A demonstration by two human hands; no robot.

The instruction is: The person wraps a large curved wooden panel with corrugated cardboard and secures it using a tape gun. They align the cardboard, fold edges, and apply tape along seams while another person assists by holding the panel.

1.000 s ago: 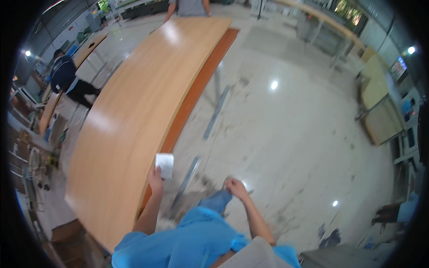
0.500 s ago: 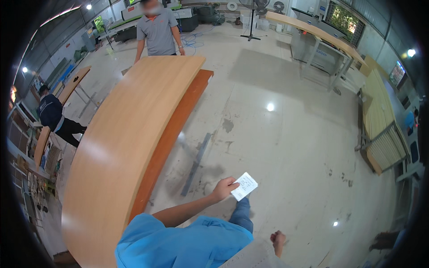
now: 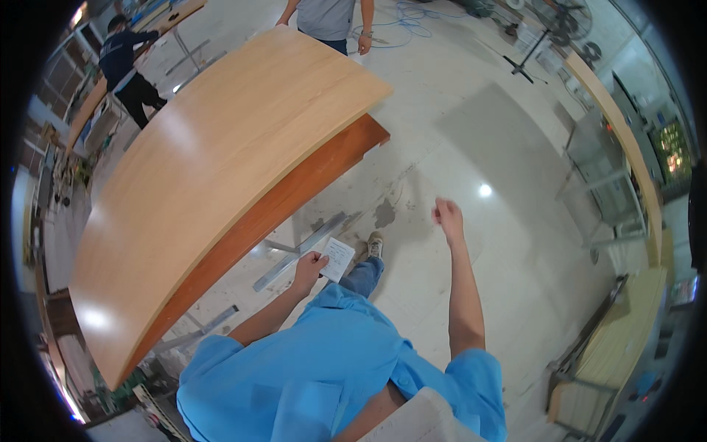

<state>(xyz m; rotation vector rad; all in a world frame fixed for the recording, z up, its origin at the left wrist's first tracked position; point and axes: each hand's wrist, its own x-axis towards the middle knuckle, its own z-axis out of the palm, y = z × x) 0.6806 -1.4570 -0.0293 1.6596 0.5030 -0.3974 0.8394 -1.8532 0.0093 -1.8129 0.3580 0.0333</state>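
My left hand (image 3: 309, 267) holds a small white sheet of paper (image 3: 338, 258) by its lower left corner, just off the near edge of a long light wooden board (image 3: 213, 162). The board lies on a darker reddish board (image 3: 309, 180). My right hand (image 3: 447, 216) swings out ahead over the pale floor, fingers curled loosely, holding nothing. I wear a blue shirt and jeans, and one shoe (image 3: 375, 244) shows just beyond the paper.
A person in a grey shirt (image 3: 328, 18) stands at the board's far end. Another person in dark clothes (image 3: 129, 66) bends over a table at the far left. Metal bars (image 3: 298, 254) lie on the floor under the board. Benches and cabinets (image 3: 600, 199) line the right.
I have moved on along the board and the view has swung. My left hand with the paper dropped back near my leg, and my right arm swung forward and up.
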